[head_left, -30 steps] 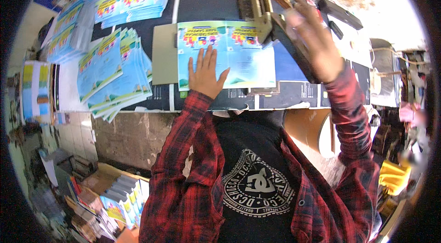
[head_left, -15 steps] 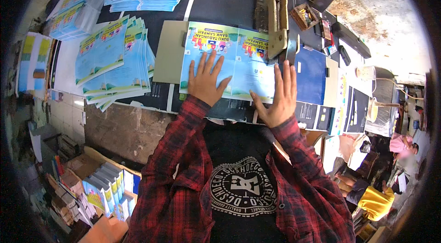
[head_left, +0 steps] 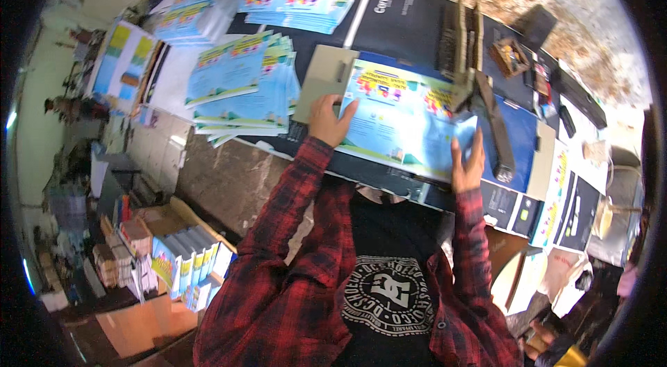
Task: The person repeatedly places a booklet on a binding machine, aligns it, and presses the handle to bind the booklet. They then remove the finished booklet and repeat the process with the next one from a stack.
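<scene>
A wide light-blue printed sheet (head_left: 389, 132) with colourful lettering and cartoon figures lies in front of me on a dark blue board. My left hand (head_left: 331, 121) holds its left edge, thumb on top. At the right edge my right hand (head_left: 469, 164) has the paper between thumb and fingers, and the sheet curls up there. Right beside that hand, a worn long-arm stapler (head_left: 492, 120) reaches over the board; part of the sheet's upper right lies under or behind it. To the left, similar sheets (head_left: 240, 93) rest in a fanned pile.
Taller stacks of printed sheets (head_left: 198, 14) stand at the far left, with another pile (head_left: 295, 2) beside them. A small wooden box (head_left: 511, 58) sits at the back right near a black block (head_left: 536, 25). Bundled booklets (head_left: 184, 263) stand below the table at left.
My hands have gone from lying flat on the sheet to holding its left and right edges. The sheet's right side now curls up. The view has shifted, moving the table rightward in the picture.
</scene>
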Demonstrator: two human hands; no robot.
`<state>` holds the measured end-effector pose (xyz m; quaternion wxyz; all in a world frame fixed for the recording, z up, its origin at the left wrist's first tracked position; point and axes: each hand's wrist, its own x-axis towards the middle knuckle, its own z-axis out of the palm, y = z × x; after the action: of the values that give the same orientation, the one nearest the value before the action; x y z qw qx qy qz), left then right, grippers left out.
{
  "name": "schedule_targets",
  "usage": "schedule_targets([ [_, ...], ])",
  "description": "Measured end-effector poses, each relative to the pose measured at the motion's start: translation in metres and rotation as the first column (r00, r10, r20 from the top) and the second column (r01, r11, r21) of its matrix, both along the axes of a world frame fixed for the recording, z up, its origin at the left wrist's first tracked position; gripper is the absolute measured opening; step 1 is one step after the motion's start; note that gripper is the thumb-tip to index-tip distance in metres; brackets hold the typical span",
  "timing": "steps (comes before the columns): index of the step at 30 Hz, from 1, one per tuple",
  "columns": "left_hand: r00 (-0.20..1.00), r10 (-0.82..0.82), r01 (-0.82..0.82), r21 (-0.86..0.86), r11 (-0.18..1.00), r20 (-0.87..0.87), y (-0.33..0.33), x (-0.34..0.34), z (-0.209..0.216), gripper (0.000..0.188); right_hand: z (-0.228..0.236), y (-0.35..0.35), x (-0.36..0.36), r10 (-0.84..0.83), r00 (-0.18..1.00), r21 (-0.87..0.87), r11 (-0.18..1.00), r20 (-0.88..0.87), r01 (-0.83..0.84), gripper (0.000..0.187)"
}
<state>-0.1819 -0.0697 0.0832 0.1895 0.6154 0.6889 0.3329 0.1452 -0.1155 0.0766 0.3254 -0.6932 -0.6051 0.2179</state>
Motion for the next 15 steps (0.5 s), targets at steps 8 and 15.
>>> schedule_targets([
  [8, 0.947, 0.121, -0.103, -0.073, 0.992, 0.297, 0.006, -0.152, 0.008, 0.047, 0.018, -0.058, 0.026, -0.004, 0.984, 0.117, 0.993, -0.177, 0.025, 0.075],
  [15, 0.894, 0.357, -0.343, -0.101, 0.934, 0.270, 0.016, -0.412, 0.084, 0.046, 0.010, -0.095, 0.082, -0.163, 0.985, 0.064, 0.984, -0.052, 0.166, 0.069],
])
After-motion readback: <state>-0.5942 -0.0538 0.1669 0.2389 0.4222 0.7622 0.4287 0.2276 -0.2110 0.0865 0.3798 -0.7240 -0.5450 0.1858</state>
